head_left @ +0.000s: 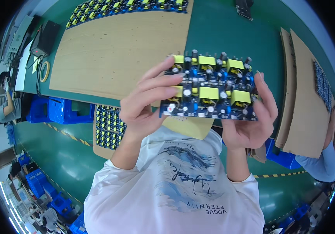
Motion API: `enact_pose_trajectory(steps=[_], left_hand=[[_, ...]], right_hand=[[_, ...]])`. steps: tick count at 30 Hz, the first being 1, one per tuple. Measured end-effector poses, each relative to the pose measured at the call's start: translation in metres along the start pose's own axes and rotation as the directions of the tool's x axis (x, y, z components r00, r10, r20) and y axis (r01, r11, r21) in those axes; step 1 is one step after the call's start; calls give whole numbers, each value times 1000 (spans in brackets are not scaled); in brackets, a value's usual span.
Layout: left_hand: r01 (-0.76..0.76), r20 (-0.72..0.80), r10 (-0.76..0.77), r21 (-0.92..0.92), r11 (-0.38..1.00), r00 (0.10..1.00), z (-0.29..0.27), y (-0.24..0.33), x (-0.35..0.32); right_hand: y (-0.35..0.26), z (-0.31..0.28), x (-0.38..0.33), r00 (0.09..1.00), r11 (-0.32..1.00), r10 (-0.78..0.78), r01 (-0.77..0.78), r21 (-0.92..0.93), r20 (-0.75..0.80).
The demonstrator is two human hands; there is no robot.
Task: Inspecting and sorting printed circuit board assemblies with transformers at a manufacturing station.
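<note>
Between my two hands I hold up a dark blue circuit board point(202, 82), fitted with two rows of yellow transformers, black capacitors and small blue parts. My left hand point(146, 93) grips its left end, fingers over the top face and thumb at the near edge. At the right end, my right hand point(255, 117) curls its fingers round the side with the thumb below the near edge. Under the board, close to my shirt, part of a yellow sheet point(189, 126) shows.
A cardboard sheet point(109, 58) covers the green table; rows of similar boards point(128, 6) stand along its far edge. More boards point(111, 126) lie on cardboard at my left. Upright cardboard point(304, 89) stands at the right, near another person's arm point(319, 163). A tape roll point(44, 71) sits far left.
</note>
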State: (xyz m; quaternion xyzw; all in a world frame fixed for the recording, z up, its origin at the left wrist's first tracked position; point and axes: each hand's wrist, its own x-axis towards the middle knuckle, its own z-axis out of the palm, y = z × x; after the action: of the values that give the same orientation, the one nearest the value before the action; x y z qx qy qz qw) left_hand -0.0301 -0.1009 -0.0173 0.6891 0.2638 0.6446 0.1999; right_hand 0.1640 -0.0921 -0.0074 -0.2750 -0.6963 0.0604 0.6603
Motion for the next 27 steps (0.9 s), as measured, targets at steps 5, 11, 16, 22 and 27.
enact_pose_trajectory(steps=[5, 11, 16, 22, 27], left_hand=[[-54, -49, 56, 36, 998, 997, -4, 0, 0], [-34, -66, 38, 62, 997, 997, -6, -1, -1], [24, -69, -18, 82, 996, 997, -4, 0, 0], [82, -89, -73, 96, 992, 993, -2, 1, 3], [164, -100, -153, 116, 980, 983, 1, 3, 4]], right_hand=[[10, 4, -3, 996, 965, 81, -73, 253, -23], [12, 6, -5, 998, 961, 68, -69, 266, 14], [8, 7, -3, 993, 962, 117, -118, 246, 20], [4, 12, -1, 985, 952, 170, -165, 256, 2], [2, 13, -1, 970, 952, 245, -241, 189, 0]])
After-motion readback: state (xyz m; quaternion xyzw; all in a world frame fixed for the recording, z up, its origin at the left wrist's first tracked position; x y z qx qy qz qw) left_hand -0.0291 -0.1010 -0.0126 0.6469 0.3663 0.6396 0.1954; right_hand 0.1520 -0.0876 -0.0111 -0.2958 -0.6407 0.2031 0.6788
